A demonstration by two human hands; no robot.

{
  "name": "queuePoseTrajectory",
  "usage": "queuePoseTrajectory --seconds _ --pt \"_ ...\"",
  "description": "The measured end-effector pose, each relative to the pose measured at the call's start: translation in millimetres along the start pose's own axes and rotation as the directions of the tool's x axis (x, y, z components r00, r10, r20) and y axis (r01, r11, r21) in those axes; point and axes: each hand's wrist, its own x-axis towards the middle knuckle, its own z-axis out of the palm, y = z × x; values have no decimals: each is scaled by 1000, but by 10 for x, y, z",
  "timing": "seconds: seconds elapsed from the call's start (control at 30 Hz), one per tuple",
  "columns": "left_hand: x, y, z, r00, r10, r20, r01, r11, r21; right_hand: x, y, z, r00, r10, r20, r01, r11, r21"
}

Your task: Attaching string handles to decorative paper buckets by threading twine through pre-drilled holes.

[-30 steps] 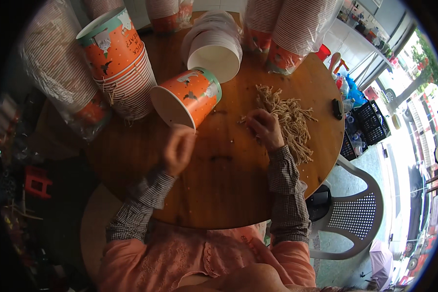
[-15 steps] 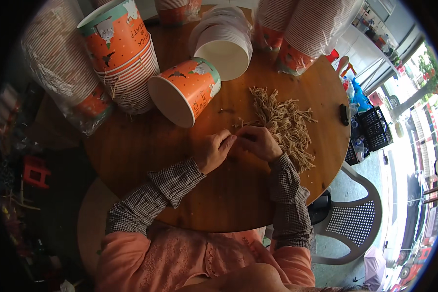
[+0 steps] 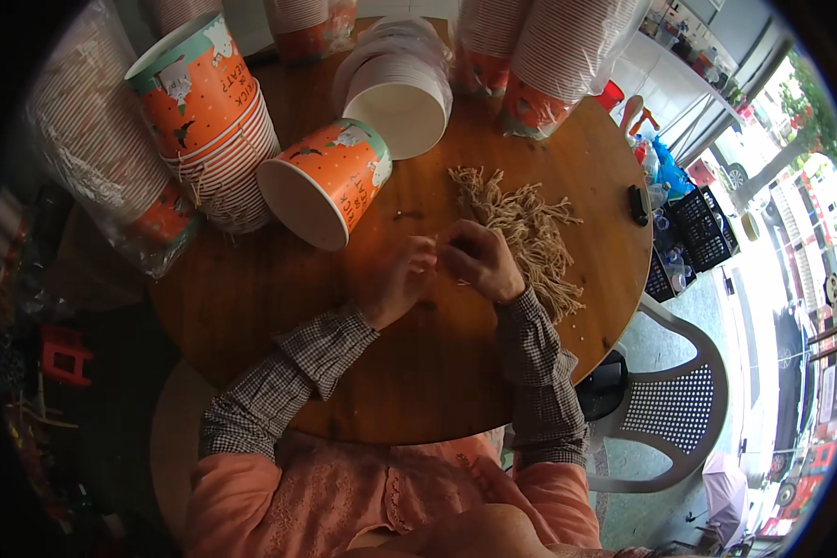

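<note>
My left hand (image 3: 398, 281) and my right hand (image 3: 482, 262) meet over the middle of the wooden table, fingertips almost touching. Both are closed in a pinch, and the left is slightly blurred. Whatever lies between the fingers is too small to make out; a thin pale bit shows under the right hand. Just beyond and right of my right hand lies a pile of knotted tan twine pieces (image 3: 530, 237). An orange paper bucket (image 3: 330, 177) with a green rim and printed figures lies tipped on its side, beyond my left hand.
At the far left stands a tall stack of orange buckets (image 3: 205, 121), beside a plastic-wrapped stack (image 3: 102, 139). White buckets in plastic (image 3: 398, 116) lie at the back, with more wrapped stacks (image 3: 567, 56) behind. A small black object (image 3: 638, 205) sits by the right edge. A grey chair (image 3: 674, 409) stands right.
My hands have parted slightly at the fingertips, and the left has turned. The whole view has shifted a little, so the table's things appear farther left.
</note>
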Motion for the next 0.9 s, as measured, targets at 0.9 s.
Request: queuePoseTrajectory --seconds 0.9 --pt "-367 141 370 887 238 395 -456 581 674 -777 -2056 1477 626 -477 618 771 258 -582"
